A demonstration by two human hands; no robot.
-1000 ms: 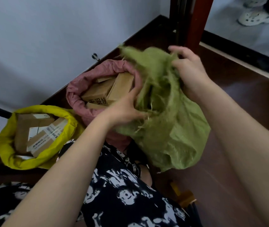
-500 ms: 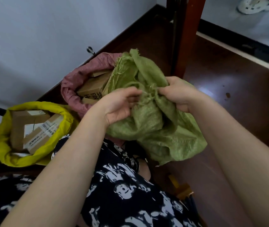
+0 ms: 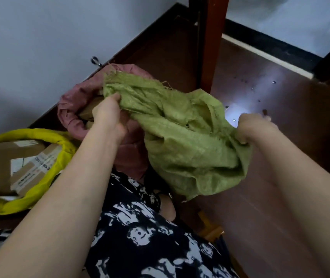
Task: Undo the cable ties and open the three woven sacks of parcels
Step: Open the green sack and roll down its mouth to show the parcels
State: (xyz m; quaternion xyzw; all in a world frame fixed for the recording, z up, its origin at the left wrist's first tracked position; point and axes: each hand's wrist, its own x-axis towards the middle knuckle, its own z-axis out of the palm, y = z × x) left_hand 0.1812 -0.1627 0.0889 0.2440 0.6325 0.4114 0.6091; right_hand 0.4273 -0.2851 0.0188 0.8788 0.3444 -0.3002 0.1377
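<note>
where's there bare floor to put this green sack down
Bare dark floor lies right of the green sack, between the wooden post and the right hand. The left is crowded: pink sack and yellow sack sit close together along the wall.

My hands have moved apart: half a second ago they were pinched close together at the bunched neck of the green sack (image 3: 190, 145), now my left hand (image 3: 108, 115) grips the rim on the left side and my right hand (image 3: 248, 129) grips it on the right. Sack mouth is pulled wide between them instead of gathered. Rim fabric now covers more of the pink sack (image 3: 73, 109) behind.
</note>
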